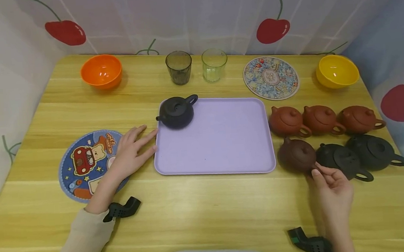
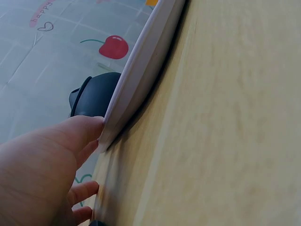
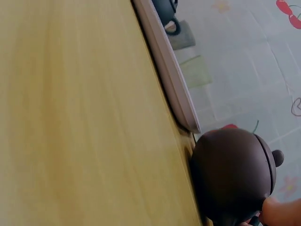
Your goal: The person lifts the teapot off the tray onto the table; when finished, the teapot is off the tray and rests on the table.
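Note:
A dark brown teapot (image 1: 296, 155) stands on the table just right of the lilac tray (image 1: 214, 141). My right hand (image 1: 334, 190) pinches its handle between thumb and fingers; in the right wrist view the thumb lies against the brown teapot (image 3: 230, 174). Fingertips of my left hand (image 1: 132, 154) touch the tray's left rim, the fingers spread. The left wrist view shows that hand (image 2: 47, 165) with its thumb at the tray's edge (image 2: 136, 75). A black teapot (image 1: 176, 113) sits in the tray's upper left corner, spout to the left.
Right of the tray stand several red-brown teapots (image 1: 319, 120) and two black ones (image 1: 338, 160). At the back are an orange bowl (image 1: 101, 72), a dark glass (image 1: 179, 68), a green glass (image 1: 214, 65), a floral mat (image 1: 271, 78) and a yellow bowl (image 1: 337, 72). A blue mat (image 1: 74, 169) lies under the left forearm.

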{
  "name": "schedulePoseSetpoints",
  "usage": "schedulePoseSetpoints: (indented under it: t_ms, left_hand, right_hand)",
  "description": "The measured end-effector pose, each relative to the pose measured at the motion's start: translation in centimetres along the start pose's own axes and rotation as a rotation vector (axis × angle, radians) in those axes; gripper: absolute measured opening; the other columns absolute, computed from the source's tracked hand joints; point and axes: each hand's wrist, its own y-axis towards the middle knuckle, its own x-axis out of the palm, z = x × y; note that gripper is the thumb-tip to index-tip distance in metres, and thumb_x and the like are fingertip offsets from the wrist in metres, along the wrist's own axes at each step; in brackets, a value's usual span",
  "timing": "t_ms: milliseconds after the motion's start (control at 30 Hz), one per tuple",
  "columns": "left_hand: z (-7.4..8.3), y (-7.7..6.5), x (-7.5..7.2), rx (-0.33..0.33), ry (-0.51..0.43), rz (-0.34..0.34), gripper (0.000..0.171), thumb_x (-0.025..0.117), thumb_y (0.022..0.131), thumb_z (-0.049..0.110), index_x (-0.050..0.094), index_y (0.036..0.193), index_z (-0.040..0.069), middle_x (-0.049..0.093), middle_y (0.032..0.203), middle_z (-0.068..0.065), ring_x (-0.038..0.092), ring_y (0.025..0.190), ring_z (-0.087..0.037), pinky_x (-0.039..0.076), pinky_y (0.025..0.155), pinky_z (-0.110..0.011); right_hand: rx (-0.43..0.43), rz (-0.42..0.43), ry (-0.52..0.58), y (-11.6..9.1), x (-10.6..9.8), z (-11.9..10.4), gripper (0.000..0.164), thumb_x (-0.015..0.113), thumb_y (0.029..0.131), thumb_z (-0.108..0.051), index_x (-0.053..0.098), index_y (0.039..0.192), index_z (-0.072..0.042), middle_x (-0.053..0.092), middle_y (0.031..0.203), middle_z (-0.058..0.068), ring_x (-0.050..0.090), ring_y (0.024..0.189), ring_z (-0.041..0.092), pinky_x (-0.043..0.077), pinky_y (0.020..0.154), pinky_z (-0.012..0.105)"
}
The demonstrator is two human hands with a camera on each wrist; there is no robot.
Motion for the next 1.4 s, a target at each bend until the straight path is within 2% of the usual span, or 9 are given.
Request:
schedulePoseSetpoints:
  t_ms: [200,333,500,567,700,867,1100,1233,1400]
  left_hand:
    - [-0.1,0.1,-0.1,0.002,0.002,0.0,0.047,0.052,0.085,0.033,0.044,0.13,0.02,0.028,0.135,-0.018,0.017,0.124,-0.039,0.008,0.096,-0.055]
    - [-0.1,0.1,-0.1,-0.004,0.0,0.0,0.047,0.052,0.085,0.034,0.044,0.129,0.02,0.028,0.136,-0.017,0.016,0.124,-0.038,0.007,0.096,-0.054]
    - [0.0,0.0,0.0,-0.016,0.004,-0.01,0.048,0.051,0.085,0.036,0.043,0.13,0.022,0.028,0.136,-0.016,0.015,0.125,-0.037,0.007,0.097,-0.053]
    - [0.1,0.0,0.0,-0.02,0.006,-0.014,0.048,0.051,0.085,0.036,0.043,0.13,0.022,0.027,0.136,-0.016,0.015,0.125,-0.037,0.007,0.097,-0.053]
    - [0.2,-0.1,-0.1,-0.024,0.006,-0.016,0.048,0.051,0.085,0.036,0.043,0.13,0.021,0.027,0.136,-0.016,0.015,0.125,-0.037,0.007,0.097,-0.053]
    - [0.1,0.0,-0.1,-0.021,0.003,-0.016,0.048,0.051,0.085,0.035,0.042,0.13,0.021,0.026,0.137,-0.017,0.015,0.125,-0.038,0.006,0.097,-0.053]
    - [0.0,0.1,0.0,-0.02,0.009,-0.015,0.047,0.051,0.085,0.035,0.042,0.13,0.022,0.027,0.137,-0.016,0.015,0.125,-0.038,0.006,0.097,-0.053]
    - [0.1,0.0,0.0,-0.015,0.01,-0.012,0.047,0.051,0.085,0.034,0.043,0.13,0.021,0.027,0.136,-0.017,0.015,0.124,-0.038,0.007,0.097,-0.054]
    - [0.1,0.0,0.0,-0.009,0.001,-0.005,0.047,0.051,0.086,0.033,0.043,0.13,0.019,0.028,0.136,-0.018,0.016,0.124,-0.04,0.007,0.096,-0.054]
  right_hand:
    - [0.064,-0.048,-0.02,0.1,-0.2,-0.4,0.019,0.061,0.077,-0.001,0.058,0.095,0.004,0.063,0.093,-0.003,0.059,0.086,0.005,0.044,0.069,0.012]
    - [0.029,-0.096,-0.065,0.8,-1.1,-0.2,0.021,0.059,0.078,0.0,0.056,0.097,0.007,0.063,0.092,-0.002,0.059,0.083,0.006,0.045,0.065,0.013]
    - [-0.28,-0.03,-0.303,3.3,-3.4,2.2,0.023,0.061,0.08,-0.011,0.06,0.1,-0.001,0.065,0.094,0.001,0.06,0.077,0.005,0.044,0.06,0.011]
    - [-0.377,0.022,-0.39,3.2,-2.9,1.1,0.023,0.062,0.079,-0.015,0.061,0.099,-0.005,0.065,0.095,0.002,0.06,0.077,0.004,0.043,0.06,0.01]
    - [-0.406,-0.1,-0.364,0.5,1.4,-5.4,0.022,0.061,0.078,-0.006,0.058,0.099,0.003,0.064,0.097,0.008,0.061,0.083,0.009,0.044,0.066,0.012]
    - [-0.428,-0.551,-0.305,0.0,6.8,-10.6,0.023,0.058,0.079,0.001,0.057,0.102,0.005,0.061,0.102,0.01,0.058,0.091,0.012,0.044,0.074,0.016]
    - [-0.421,-0.884,-0.421,4.1,13.7,-9.8,0.032,0.06,0.081,-0.025,0.058,0.107,-0.008,0.059,0.104,0.004,0.056,0.092,0.011,0.045,0.078,0.027]
    - [-0.382,-0.99,-0.483,5.5,18.2,-9.1,0.039,0.062,0.079,-0.029,0.055,0.113,-0.011,0.055,0.112,0.004,0.052,0.1,0.015,0.044,0.081,0.033]
    - [-0.358,-1.026,-0.491,6.5,23.5,-8.1,0.046,0.062,0.08,-0.023,0.05,0.122,-0.01,0.049,0.122,0.006,0.046,0.109,0.022,0.041,0.085,0.033]
